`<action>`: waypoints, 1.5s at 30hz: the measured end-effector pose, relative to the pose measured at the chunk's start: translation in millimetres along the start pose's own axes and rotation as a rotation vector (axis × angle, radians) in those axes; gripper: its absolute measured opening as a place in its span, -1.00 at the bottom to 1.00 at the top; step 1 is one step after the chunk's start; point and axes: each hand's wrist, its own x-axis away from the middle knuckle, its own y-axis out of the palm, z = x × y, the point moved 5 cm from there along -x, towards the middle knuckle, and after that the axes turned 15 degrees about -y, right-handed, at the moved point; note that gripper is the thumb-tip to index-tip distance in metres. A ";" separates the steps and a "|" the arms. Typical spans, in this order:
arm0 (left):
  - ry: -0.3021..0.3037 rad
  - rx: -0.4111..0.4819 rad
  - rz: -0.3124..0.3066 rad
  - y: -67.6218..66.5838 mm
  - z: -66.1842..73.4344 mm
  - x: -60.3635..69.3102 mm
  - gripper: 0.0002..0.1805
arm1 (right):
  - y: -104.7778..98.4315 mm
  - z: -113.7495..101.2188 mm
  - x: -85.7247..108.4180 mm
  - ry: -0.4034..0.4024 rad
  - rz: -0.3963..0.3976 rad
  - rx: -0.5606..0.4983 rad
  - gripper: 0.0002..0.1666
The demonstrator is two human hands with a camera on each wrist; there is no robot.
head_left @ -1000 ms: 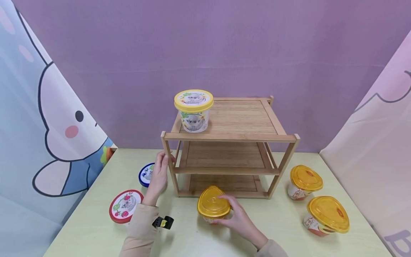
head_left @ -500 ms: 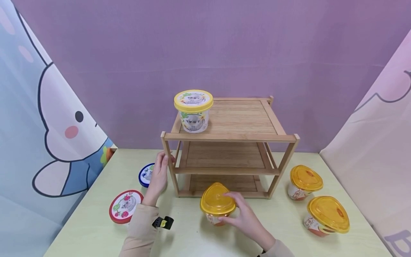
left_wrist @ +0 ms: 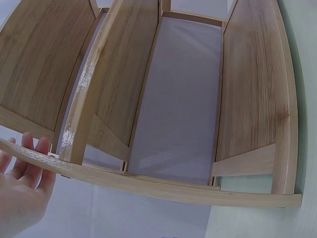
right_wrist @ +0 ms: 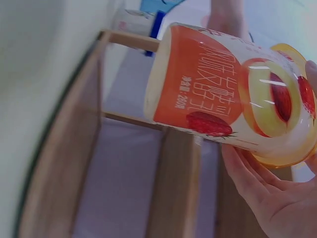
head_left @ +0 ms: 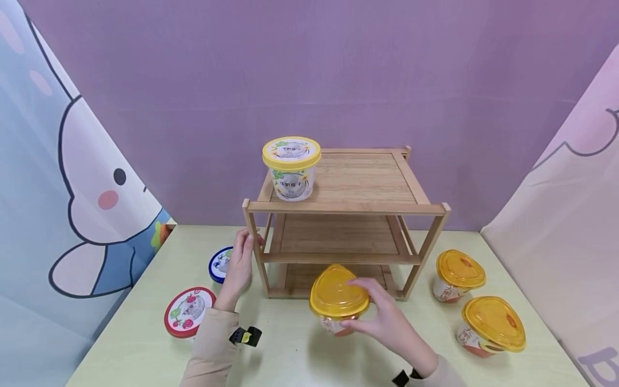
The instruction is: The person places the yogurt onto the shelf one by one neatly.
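My right hand (head_left: pixel 387 320) holds a yogurt cup (head_left: pixel 338 298) with a translucent orange lid, thumb and fingers around its side. The cup hangs above the table in front of the rack, its shadow below. In the right wrist view, fruit pictures show on the wrap of the yogurt cup (right_wrist: pixel 198 84). My left hand (head_left: pixel 238 266) grips the left front post of a three-tier wooden rack (head_left: pixel 345 207). Fingers of the left hand (left_wrist: pixel 22 198) show behind the post (left_wrist: pixel 148 188) in the left wrist view. A tub with a yellow lid (head_left: pixel 292 169) stands on the top shelf, at the left.
Two more orange-lidded cups, a rear one (head_left: pixel 456 275) and a front one (head_left: pixel 490 325), stand right of the rack. A red-lidded tub (head_left: pixel 189 312) and a blue-lidded tub (head_left: pixel 220 264) are at the left, partly hidden by my left arm. Purple cloth (head_left: pixel 367 70) hangs behind.
My right hand has lifted the yogurt cup off the table and carried it slightly right. My left hand stays on the rack post.
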 end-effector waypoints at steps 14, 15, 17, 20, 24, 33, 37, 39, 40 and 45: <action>-0.012 -0.005 -0.001 0.4 -1.2 -1.9 -0.71 | -45.9 -17.9 -23.1 -0.051 0.028 0.022 -0.19; -0.012 -0.003 0.000 0.3 -1.1 -2.0 -0.71 | -48.8 -18.6 -24.7 -0.053 0.030 0.021 -0.18; -0.011 0.001 -0.002 0.2 -0.9 -2.2 -0.72 | -54.4 -19.6 -28.1 -0.056 0.035 0.021 -0.17; -0.006 0.009 -0.006 0.2 -1.0 -2.5 -0.73 | -63.3 -21.4 -33.7 -0.058 0.037 0.036 -0.17; 0.002 0.000 -0.006 0.4 -1.2 -2.6 -0.71 | -74.3 -24.2 -41.4 -0.076 0.040 0.017 -0.17; 0.013 -0.013 -0.014 1.2 0.3 -1.2 -0.70 | -102.6 -22.7 -57.4 -0.030 0.077 -0.028 -0.17; 0.010 -0.015 -0.012 0.8 0.1 -0.8 -0.70 | -115.3 -21.6 -66.0 -0.061 0.090 -0.051 -0.16; 0.007 -0.009 -0.013 0.6 -0.5 -1.2 -0.70 | -121.5 -21.4 -70.3 -0.093 0.105 -0.051 -0.16; 0.006 -0.006 -0.013 0.5 -0.7 -1.2 -0.69 | -124.6 -21.4 -72.2 -0.109 0.112 -0.052 -0.16; 0.011 -0.007 -0.018 0.6 -2.4 -2.0 -0.68 | -140.7 -19.3 -78.8 -0.104 0.131 -0.030 -0.19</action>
